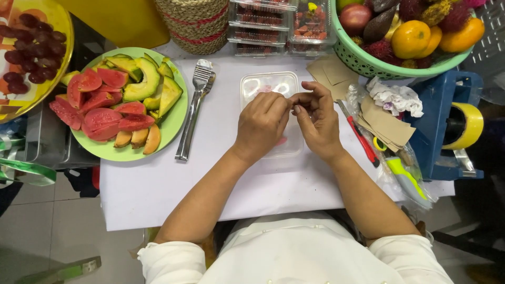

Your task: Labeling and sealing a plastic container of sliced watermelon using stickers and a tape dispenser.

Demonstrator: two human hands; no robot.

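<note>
Your white sleeves frame the bottom of the view, and both forearms reach up over the white desk (158, 194) to meet above a clear plastic tray (269, 87) lying flat at its middle. Your left hand (261, 123) rests curled over the tray with its grip pressed together at the fingertips, and your right hand (317, 118) meets it, pinching something too small to tell. Work low over the tray so anything that slips falls inside it, and steady your wrists on the desk. Metal tongs (193, 113) lie just left of the tray, and beyond them sits a green plate (176, 123) of sliced pink and green fruit. To the right, brown paper squares (386, 126) are stacked beside a red-handled knife (360, 139), with a blue tape dispenser (447, 126) carrying a yellow roll at the edge. Farther back, clear lidded boxes (263, 23) of cut fruit are stacked in two piles, a woven basket (197, 23) stands to their left, and a green basket (363, 60) of whole fruit fills the far right corner.
</note>
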